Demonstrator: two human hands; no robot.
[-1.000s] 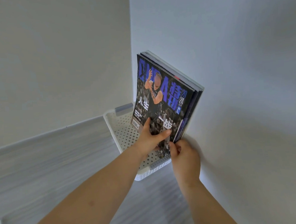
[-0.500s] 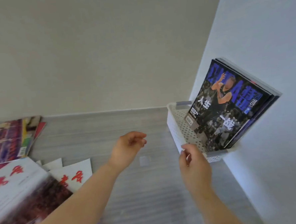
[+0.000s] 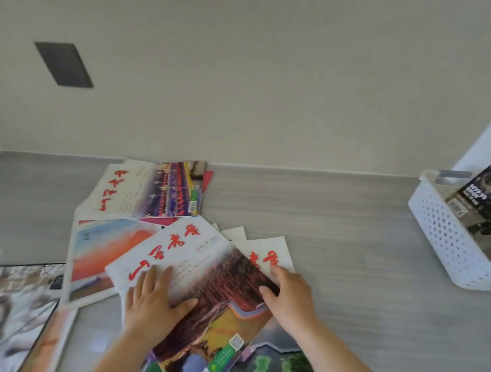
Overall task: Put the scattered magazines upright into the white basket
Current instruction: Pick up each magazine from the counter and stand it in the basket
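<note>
Magazine [image 3: 204, 280]: left hand [image 3: 153, 300] flat, right hand [image 3: 291, 295] gripping edge.

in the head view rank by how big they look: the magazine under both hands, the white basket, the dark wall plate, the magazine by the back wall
1. Magazine under both hands, though it lies nearest the camera.
2. Magazine by the back wall and white basket: too close to rank, since the frame edge cuts the basket.
3. Dark wall plate, smallest.

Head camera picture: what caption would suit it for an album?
Both hands on a magazine, white basket waiting.
</note>
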